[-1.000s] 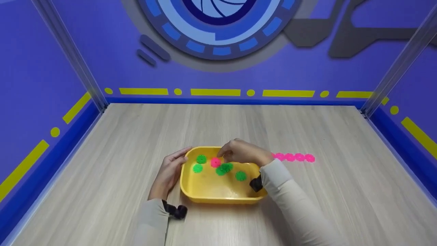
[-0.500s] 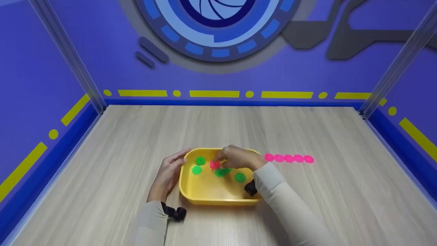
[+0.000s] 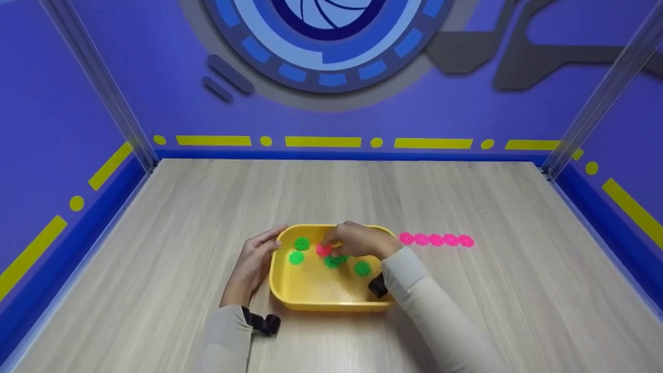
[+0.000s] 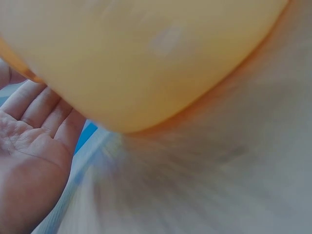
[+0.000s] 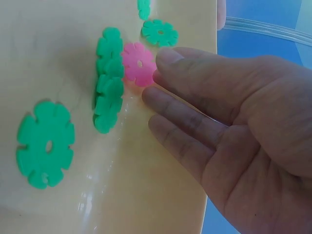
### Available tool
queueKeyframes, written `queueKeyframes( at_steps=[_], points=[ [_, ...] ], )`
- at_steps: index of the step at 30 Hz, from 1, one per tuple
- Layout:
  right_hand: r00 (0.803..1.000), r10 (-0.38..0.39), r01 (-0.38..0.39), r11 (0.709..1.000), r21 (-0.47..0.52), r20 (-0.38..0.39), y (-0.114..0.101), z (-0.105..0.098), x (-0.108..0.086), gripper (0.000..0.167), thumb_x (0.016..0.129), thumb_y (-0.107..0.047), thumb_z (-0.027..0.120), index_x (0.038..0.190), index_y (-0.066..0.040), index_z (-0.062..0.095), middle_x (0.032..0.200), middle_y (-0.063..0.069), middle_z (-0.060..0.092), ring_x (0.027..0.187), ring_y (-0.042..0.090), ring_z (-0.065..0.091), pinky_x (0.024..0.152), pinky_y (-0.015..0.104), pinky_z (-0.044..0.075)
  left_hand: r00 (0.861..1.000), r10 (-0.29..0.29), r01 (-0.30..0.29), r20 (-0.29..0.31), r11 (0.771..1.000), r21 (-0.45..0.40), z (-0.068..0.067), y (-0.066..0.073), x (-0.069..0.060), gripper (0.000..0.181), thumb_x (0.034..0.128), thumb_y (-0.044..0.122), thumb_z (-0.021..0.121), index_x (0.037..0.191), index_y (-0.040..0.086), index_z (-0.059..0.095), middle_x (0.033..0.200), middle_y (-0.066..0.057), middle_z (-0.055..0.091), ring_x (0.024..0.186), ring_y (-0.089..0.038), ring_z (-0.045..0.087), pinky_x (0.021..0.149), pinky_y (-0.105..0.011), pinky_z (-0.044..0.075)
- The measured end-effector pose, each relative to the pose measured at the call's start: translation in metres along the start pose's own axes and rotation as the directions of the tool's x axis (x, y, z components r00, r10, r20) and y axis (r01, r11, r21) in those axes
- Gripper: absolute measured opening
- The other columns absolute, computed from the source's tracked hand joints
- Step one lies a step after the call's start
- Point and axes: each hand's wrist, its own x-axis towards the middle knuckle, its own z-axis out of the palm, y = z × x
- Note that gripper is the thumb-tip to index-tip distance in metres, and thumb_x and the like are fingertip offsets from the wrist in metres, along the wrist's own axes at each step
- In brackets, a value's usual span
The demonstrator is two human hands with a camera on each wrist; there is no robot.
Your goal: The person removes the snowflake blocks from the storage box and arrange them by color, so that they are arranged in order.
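The yellow plastic tray (image 3: 331, 306) stands on the table, with my left hand (image 3: 255, 261) at its left side. My left thumb lies over the rim while the fingers stretch along the outer wall; in the left wrist view these fingers (image 4: 46, 107) look nearly straight. My right hand (image 3: 362, 241) reaches inside. Its thumb and index fingertips meet the edge of a pink flower-shaped disc (image 5: 138, 64) and appear to pinch it. Beside that disc lie overlapping green flower-shaped discs (image 5: 109, 80). Another green disc (image 3: 362, 269) lies to the right, and two more green discs (image 3: 302, 243) lie left.
A row of several pink flower-shaped discs (image 3: 436, 240) lies on the wooden table (image 3: 466, 197) right of the tray. Blue printed panels (image 3: 331, 119) enclose the back and sides. A black wrist camera (image 3: 269, 325) sits by the left sleeve.
My right hand has moved down and slightly left onto the pink disc in the tray, baring the near end of the pink row. My left hand has stayed on the tray.
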Motion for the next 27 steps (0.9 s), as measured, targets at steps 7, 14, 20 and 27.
queueKeyframes(
  at_steps=[7,14,20,27],
  points=[
    [1.000,-0.013,0.013,1.000,-0.016,0.018,0.002,0.004,0.004,0.028,0.089,-0.008,0.065,0.117,-0.004,0.069,0.113,0.008,0.071,0.107,0.023,0.062,0.097,0.037,0.050,1.000,0.014,-0.014,0.018,1.000,-0.001,-0.001,0.000,0.000,0.048,0.0878,-0.005,0.049,0.135,-0.009,0.048,0.143,-0.019,0.048,0.128,-0.019,0.049,0.101,-0.026,0.047],
    [1.000,-0.017,0.017,1.000,0.007,0.016,0.005,0.009,0.008,0.025,0.089,-0.007,0.066,0.113,-0.003,0.070,0.107,0.008,0.072,0.094,0.016,0.065,0.087,0.032,0.056,1.000,0.013,-0.013,0.013,1.000,-0.002,-0.001,0.000,0.000,0.047,0.0874,-0.005,0.050,0.134,-0.009,0.050,0.141,-0.019,0.050,0.125,-0.019,0.052,0.101,-0.028,0.048],
    [0.999,-0.034,0.034,0.999,-0.005,0.007,0.002,0.013,0.013,0.020,0.089,-0.008,0.066,0.107,-0.004,0.072,0.096,0.006,0.072,0.074,0.009,0.052,0.074,0.023,0.053,1.000,0.008,-0.008,0.013,1.000,-0.014,-0.001,-0.001,0.000,0.047,0.0875,-0.005,0.050,0.134,-0.008,0.050,0.140,-0.017,0.052,0.123,-0.017,0.053,0.100,-0.027,0.048],
    [0.999,-0.029,0.030,0.999,-0.013,0.015,-0.002,0.015,0.016,0.019,0.088,-0.009,0.067,0.106,-0.006,0.073,0.097,0.004,0.072,0.075,0.009,0.053,0.076,0.023,0.054,1.000,0.008,-0.008,0.015,1.000,-0.015,-0.001,0.000,0.000,0.047,0.0871,-0.004,0.050,0.134,-0.009,0.050,0.141,-0.018,0.051,0.123,-0.017,0.054,0.100,-0.027,0.048]
  ],
)
